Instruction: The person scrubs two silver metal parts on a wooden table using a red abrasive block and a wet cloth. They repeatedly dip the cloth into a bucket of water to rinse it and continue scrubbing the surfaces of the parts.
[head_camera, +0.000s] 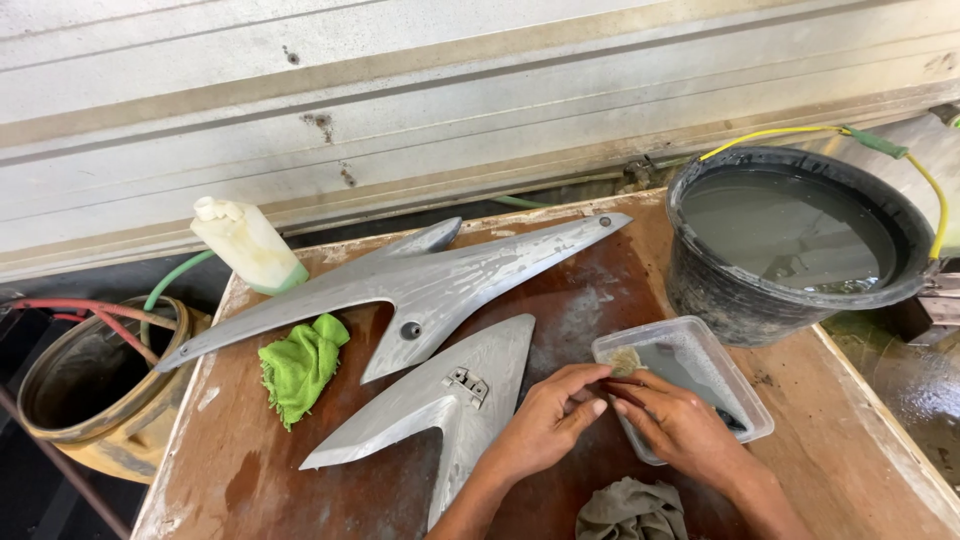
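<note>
I count one small scrap of sandpaper (625, 361), tan and worn, folded or crumpled; it sits at the near-left rim of the plastic tray. Both hands meet on it. Left hand (553, 415) has its fingers curled and pinched at the scrap; right hand (680, 422) also pinches at it with thumb and forefinger. Which hand carries the load I can't tell.

One clear rectangular plastic tray (745, 400), shallow water inside, right of centre on the table.

Two grey body panels, both dull, sanded and streaked. The smaller panel (440, 400) is arrowhead-shaped with a small metal clip near its middle, lying just left of the left hand. The larger panel (420, 285) is long and swept, with one round hole, farther back and spanning the table's centre.

One green cloth (300, 365), bunched, on the left, touching the larger panel. One grey rag (630, 510) at the near edge between my forearms. One white plastic bottle (250, 245), tilted, far left. One black bucket (740, 300) of murky water, far right. One brown wooden table (850, 450), wet and stained. One tan drum (100, 400) with hoses, off the table's left side.
</note>
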